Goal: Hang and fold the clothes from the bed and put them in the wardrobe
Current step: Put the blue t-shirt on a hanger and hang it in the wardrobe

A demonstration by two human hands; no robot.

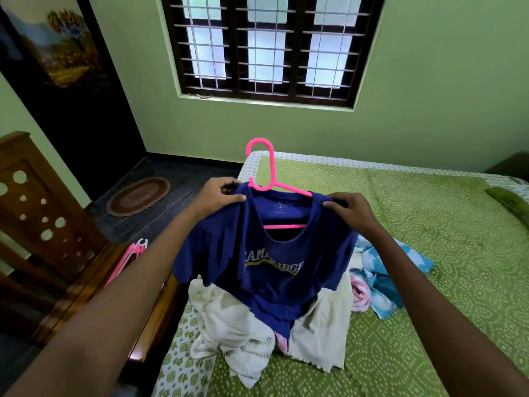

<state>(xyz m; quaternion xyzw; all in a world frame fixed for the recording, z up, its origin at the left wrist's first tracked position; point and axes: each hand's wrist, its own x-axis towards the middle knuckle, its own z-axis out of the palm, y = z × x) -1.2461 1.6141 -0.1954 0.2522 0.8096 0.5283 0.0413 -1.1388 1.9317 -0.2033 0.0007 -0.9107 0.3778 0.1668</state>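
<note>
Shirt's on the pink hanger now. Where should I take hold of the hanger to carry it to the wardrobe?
Probably the stem just under the hook of the pink hanger, coming from above. The hook stands upright, clear of the blue T-shirt, while the arms are mostly inside the fabric. The left hand and right hand each pinch a shoulder, so free one hand for the grip first.

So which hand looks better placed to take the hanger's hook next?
Probably the left hand: it pinches the blue T-shirt shoulder right beside the pink hanger neck. The right hand grips the far shoulder, further from the hook.
</note>
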